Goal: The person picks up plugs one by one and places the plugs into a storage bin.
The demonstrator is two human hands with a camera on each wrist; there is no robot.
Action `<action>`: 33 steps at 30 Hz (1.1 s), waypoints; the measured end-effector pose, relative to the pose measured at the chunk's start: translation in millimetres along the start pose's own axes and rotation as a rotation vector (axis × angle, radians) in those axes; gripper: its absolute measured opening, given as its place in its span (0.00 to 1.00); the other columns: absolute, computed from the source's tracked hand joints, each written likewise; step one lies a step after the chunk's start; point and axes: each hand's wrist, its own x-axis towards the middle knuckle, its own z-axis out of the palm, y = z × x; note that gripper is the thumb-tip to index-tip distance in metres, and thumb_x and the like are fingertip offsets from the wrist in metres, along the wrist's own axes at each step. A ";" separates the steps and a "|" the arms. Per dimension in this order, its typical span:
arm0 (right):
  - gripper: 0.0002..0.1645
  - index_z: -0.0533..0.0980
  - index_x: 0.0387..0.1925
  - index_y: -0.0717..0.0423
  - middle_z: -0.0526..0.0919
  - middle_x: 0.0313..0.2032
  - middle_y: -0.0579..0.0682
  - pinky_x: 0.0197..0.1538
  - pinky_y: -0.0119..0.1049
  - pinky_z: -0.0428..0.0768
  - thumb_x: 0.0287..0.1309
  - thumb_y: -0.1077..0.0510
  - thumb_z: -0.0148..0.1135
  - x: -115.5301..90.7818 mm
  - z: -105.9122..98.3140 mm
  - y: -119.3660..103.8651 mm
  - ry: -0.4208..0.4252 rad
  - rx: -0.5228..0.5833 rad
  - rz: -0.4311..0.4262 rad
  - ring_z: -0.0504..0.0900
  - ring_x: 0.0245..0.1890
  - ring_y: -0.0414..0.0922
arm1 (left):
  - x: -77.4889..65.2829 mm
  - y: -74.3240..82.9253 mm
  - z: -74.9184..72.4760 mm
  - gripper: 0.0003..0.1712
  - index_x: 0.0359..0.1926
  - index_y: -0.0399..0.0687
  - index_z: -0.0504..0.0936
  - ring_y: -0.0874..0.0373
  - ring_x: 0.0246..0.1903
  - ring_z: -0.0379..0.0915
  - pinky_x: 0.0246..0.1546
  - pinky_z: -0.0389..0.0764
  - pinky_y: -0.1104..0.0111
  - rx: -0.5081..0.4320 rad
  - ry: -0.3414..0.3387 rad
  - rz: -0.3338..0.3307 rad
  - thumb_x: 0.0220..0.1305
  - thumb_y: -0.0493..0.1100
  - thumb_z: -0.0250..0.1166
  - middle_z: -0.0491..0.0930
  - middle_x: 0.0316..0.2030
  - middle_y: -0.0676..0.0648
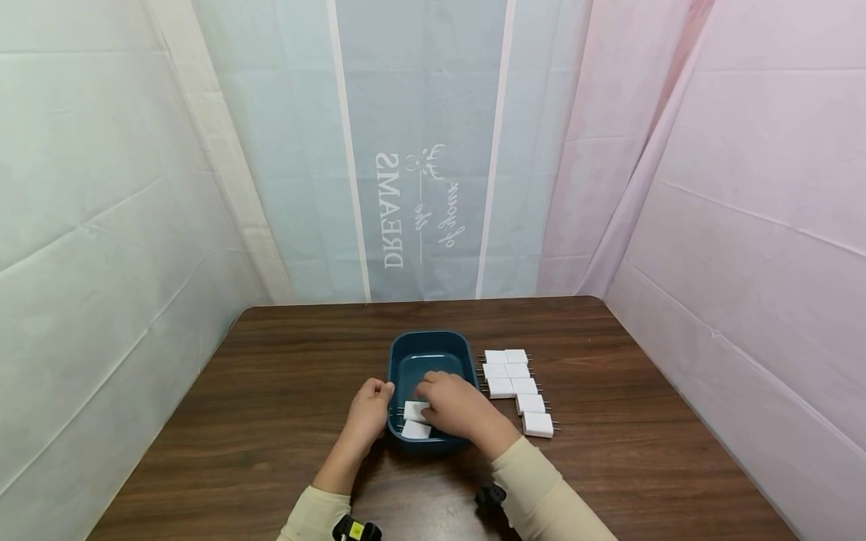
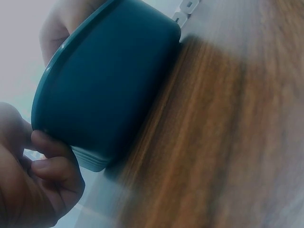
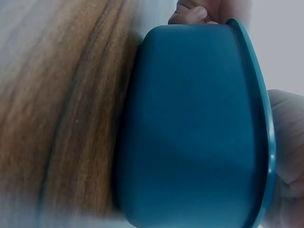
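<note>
A rounded rectangular teal tub (image 1: 433, 367) stands upright on the counter (image 1: 304, 361), its left rim held by the person's left grip (image 1: 369, 412). Inside, at the near left, lie two white plugs (image 1: 415, 430), prongs leftward; the right grip (image 1: 455, 404) touches the farther one. Right of the tub, eight loose plugs (image 1: 501, 388) lie: three side-by-side pairs, prongs outward, then two singles nearer, prongs rightward.

Left hand (image 1: 367, 412) grips teal bin (image 1: 426, 364) at side. Right hand (image 1: 452, 403) inside, at two white plugs (image 1: 415, 411). Eight more plugs (image 1: 501, 388) alongside, right.
</note>
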 end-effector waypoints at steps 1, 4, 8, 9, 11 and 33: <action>0.14 0.84 0.51 0.50 0.84 0.46 0.45 0.49 0.37 0.83 0.65 0.53 0.69 -0.7 -0.6 0.6 0.004 0.002 0.000 0.82 0.46 0.42 | -0.1 0.2 -0.1 0.16 0.46 0.39 0.72 0.57 0.16 0.60 0.15 0.65 0.68 -0.001 0.000 0.000 0.81 0.49 0.50 0.66 0.25 0.48; 0.14 0.84 0.51 0.50 0.84 0.46 0.45 0.49 0.36 0.83 0.65 0.53 0.69 -2.9 -1.7 2.3 0.026 -0.001 -0.006 0.83 0.46 0.42 | -0.2 0.7 -0.5 0.17 0.47 0.38 0.72 0.57 0.16 0.61 0.16 0.66 0.68 0.006 -0.001 0.007 0.81 0.50 0.50 0.66 0.26 0.48; 0.15 0.84 0.51 0.51 0.84 0.46 0.45 0.49 0.36 0.83 0.64 0.54 0.70 -6.5 -4.7 3.1 0.050 -0.001 -0.011 0.83 0.46 0.42 | 0.0 0.9 -0.9 0.17 0.48 0.39 0.72 0.56 0.18 0.63 0.17 0.67 0.67 0.018 0.000 0.012 0.81 0.51 0.51 0.67 0.27 0.47; 0.15 0.84 0.51 0.52 0.84 0.46 0.46 0.49 0.36 0.83 0.64 0.54 0.70 -7.5 -5.7 3.2 0.052 0.000 -0.011 0.83 0.46 0.42 | 0.0 0.9 -0.9 0.17 0.47 0.39 0.72 0.56 0.18 0.63 0.17 0.67 0.67 0.019 0.002 0.011 0.81 0.50 0.51 0.67 0.27 0.47; 0.15 0.84 0.51 0.52 0.84 0.46 0.46 0.49 0.36 0.83 0.64 0.54 0.71 -9.6 -7.5 3.6 0.055 0.001 -0.010 0.83 0.46 0.42 | -0.1 0.9 -0.9 0.17 0.47 0.40 0.72 0.56 0.18 0.63 0.17 0.67 0.67 0.019 0.005 0.007 0.81 0.50 0.51 0.67 0.27 0.47; 0.17 0.84 0.51 0.53 0.83 0.46 0.47 0.49 0.39 0.84 0.61 0.54 0.73 -24.7 -18.6 20.0 0.102 -0.017 0.037 0.82 0.46 0.44 | 0.2 0.6 -0.8 0.17 0.48 0.40 0.72 0.56 0.18 0.62 0.18 0.67 0.67 0.010 -0.011 -0.007 0.81 0.51 0.50 0.67 0.27 0.47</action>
